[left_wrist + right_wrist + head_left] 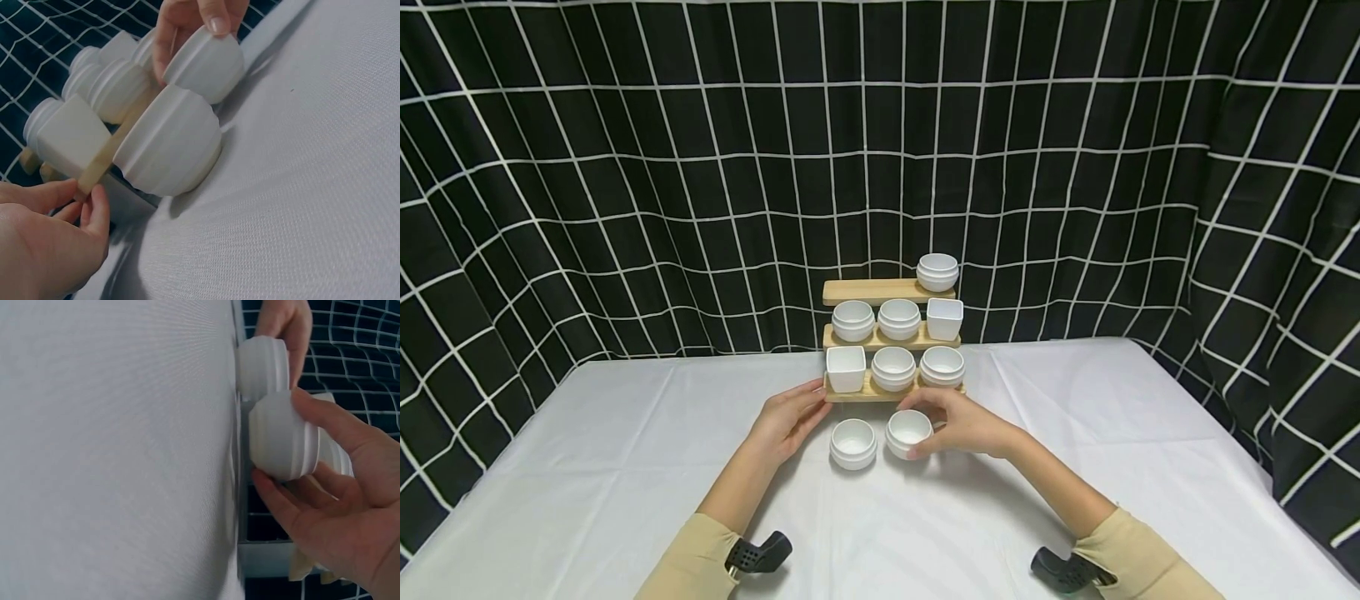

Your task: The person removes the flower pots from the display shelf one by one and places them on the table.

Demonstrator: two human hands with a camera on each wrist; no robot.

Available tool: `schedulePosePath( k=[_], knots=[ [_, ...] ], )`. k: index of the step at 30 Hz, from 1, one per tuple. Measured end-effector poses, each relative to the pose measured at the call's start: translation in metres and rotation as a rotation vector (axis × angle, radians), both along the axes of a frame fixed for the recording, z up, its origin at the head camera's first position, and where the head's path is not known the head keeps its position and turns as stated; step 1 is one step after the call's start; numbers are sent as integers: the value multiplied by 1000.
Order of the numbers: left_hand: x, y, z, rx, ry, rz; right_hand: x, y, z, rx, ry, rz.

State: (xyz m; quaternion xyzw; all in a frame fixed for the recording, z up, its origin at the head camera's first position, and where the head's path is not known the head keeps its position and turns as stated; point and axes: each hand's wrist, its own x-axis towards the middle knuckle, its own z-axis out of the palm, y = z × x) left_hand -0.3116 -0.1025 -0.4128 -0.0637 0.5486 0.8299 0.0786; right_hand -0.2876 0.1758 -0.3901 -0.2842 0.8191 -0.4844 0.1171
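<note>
A three-tier wooden stand bears white cups on each step. At the left end of its lowest step, my left hand pinches the wood between thumb and fingers, beside a square white cup. My right hand grips a round white bowl by its sides, thumb and fingers spread around it, just in front of the stand. To the left of that bowl, a second round white bowl stands upright on the cloth, with neither hand touching it.
Round cups and another square cup fill the middle step. One round cup sits at the right of the top step. White cloth covers the table; a black gridded curtain hangs behind and at the sides.
</note>
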Motion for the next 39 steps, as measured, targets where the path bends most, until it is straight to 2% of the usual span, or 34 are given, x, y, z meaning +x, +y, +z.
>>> schedulePosePath(
  k=[14,39],
  knots=[
    [0,1,0,-5,-4,11,-3,2,-7,-10,-29,48],
    [-1,1,0,-4,-7,9,-1,1,-5,19,-36,41]
  ],
)
